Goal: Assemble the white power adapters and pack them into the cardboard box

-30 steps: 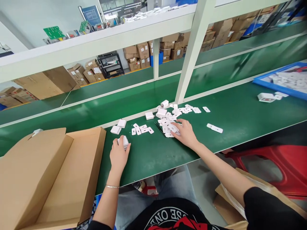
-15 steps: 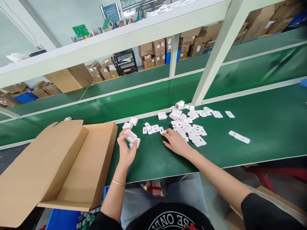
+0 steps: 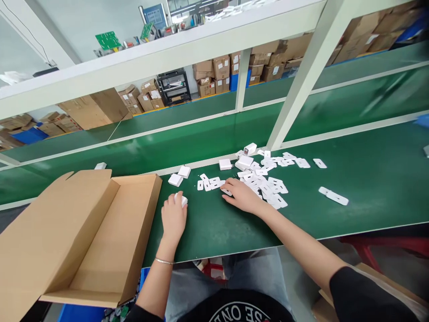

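My left hand (image 3: 173, 215) rests on the green bench, its fingers closed over a small white plastic housing (image 3: 183, 201) that pokes out past the fingertips. My right hand (image 3: 241, 196) lies flat with fingers pressed on a small white flat plate (image 3: 226, 192) at the left edge of a heap of white plates (image 3: 266, 179). Several loose plates (image 3: 209, 183) lie just beyond the right fingertips. Two white housings (image 3: 179, 176) sit past my left hand.
An open brown cardboard box (image 3: 80, 232) lies left of my left hand. More white housings (image 3: 246, 156) stand behind the heap by a white shelf post (image 3: 298, 85). A long white piece (image 3: 333, 196) lies to the right. Stacked cartons (image 3: 214, 74) fill the floor behind.
My left hand has lowered the white housing from a raised, open-side-up hold down onto the bench. My right hand slid left from the heap to a plate at its edge.
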A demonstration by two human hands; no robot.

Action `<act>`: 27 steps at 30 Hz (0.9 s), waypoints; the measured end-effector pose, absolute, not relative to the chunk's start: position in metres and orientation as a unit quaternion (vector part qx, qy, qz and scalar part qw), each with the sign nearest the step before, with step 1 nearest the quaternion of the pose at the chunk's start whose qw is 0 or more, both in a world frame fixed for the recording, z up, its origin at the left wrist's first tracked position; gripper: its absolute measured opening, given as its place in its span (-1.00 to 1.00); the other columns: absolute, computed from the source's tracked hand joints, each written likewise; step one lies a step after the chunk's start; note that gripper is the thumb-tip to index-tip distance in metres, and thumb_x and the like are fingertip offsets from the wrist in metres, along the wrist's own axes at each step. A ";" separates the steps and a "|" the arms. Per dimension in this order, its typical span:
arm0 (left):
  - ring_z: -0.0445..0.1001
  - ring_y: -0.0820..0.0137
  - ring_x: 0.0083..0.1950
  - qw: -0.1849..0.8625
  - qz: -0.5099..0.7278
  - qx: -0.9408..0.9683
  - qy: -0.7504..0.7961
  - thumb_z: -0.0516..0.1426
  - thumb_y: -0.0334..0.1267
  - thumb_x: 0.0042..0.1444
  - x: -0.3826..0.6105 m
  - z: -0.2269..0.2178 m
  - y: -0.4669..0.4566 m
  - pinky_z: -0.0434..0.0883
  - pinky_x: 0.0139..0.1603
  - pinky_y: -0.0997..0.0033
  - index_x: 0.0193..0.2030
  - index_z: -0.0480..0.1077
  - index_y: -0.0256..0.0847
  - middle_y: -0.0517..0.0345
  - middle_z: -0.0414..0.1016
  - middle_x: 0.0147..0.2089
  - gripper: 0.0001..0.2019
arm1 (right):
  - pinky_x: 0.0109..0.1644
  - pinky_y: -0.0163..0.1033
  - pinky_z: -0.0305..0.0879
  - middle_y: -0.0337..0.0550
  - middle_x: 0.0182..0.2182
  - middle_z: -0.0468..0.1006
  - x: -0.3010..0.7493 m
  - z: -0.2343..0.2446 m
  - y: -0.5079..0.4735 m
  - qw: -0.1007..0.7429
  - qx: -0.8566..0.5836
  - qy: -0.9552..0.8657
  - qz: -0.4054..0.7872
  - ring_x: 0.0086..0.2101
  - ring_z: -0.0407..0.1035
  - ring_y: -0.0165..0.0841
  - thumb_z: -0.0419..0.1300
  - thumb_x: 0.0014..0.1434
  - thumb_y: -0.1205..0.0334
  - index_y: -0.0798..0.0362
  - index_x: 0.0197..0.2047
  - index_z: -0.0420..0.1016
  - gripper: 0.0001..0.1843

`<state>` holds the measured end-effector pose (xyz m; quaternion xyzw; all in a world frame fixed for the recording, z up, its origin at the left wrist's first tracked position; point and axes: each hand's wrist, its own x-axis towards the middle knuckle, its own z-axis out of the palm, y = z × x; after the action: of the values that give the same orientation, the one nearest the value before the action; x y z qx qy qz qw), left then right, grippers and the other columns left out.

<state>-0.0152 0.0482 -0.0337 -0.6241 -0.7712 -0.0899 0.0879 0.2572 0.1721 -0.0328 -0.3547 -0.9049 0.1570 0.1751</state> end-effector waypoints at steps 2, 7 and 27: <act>0.39 -0.10 0.23 0.130 -0.086 -0.595 -0.788 0.03 -0.29 0.39 -0.031 -0.031 0.045 0.44 0.14 -0.10 0.38 0.34 -0.30 -0.33 0.44 0.25 -0.54 | 0.13 0.08 0.47 0.11 0.02 0.52 0.251 -0.030 0.181 0.205 -0.379 -0.893 0.132 0.00 0.46 -0.03 0.14 0.38 0.21 0.07 0.14 0.55 -0.67; 0.11 -0.32 0.52 0.218 -0.152 -0.572 -0.776 0.09 -0.24 0.36 -0.043 -0.020 0.043 0.16 0.41 -0.43 0.45 0.26 -0.33 -0.42 0.18 0.50 -0.45 | 0.37 0.19 0.27 0.27 0.32 0.39 0.224 -0.037 0.219 0.254 -0.453 -0.853 0.052 0.30 0.25 0.13 0.04 0.35 0.31 0.21 0.41 0.31 -0.41; 0.50 0.18 0.26 -0.240 -0.496 -0.645 -0.529 0.23 -0.34 0.22 0.031 -0.061 0.120 0.47 0.27 0.06 0.54 -0.14 -0.06 -0.24 0.17 0.48 -0.15 | 0.11 -0.01 0.42 -0.08 -0.01 0.56 0.191 -0.029 0.186 0.422 -0.346 -0.770 0.331 0.00 0.50 -0.13 0.35 0.19 0.12 -0.05 0.06 0.36 -0.59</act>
<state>0.0308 0.1202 -0.0607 -0.6453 -0.5291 -0.4962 -0.2396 0.1910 0.1863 -0.0294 -0.3461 -0.7696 0.3314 0.4221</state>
